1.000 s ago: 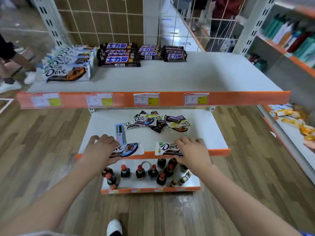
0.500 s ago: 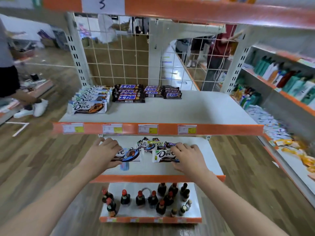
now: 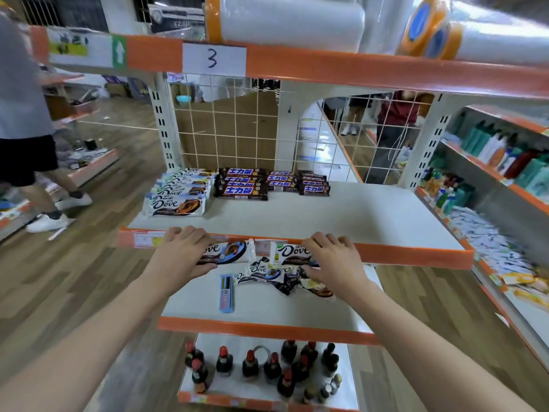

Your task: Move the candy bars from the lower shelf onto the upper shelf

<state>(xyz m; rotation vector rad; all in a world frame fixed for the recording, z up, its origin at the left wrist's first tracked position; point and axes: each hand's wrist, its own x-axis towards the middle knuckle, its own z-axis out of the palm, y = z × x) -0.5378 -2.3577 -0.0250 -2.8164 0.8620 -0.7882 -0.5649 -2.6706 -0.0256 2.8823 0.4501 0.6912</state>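
Observation:
My left hand [image 3: 181, 254] grips a white Dove bar [image 3: 228, 252], lifted in front of the upper shelf's orange edge [image 3: 410, 254]. My right hand [image 3: 332, 257] grips a second Dove bar [image 3: 289, 252] at the same height. Below them, several loose candy bars [image 3: 267, 273] and a blue pack [image 3: 226, 292] lie on the lower shelf [image 3: 267, 313]. On the upper shelf [image 3: 341, 215] a row of Dove bars [image 3: 178, 194] stands at the back left, with dark Snickers bars [image 3: 242, 184] beside it.
Dark bottles [image 3: 267, 367] fill the bottom shelf. A top shelf with plastic rolls [image 3: 297, 22] hangs overhead, its edge marked 3. A person [image 3: 23, 129] walks at the left. Another shelving unit with bottles [image 3: 505, 156] stands at the right.
Both hands have picked up one Dove bar each from the lower shelf's front and raised them to the upper shelf's edge. My view has tilted upward.

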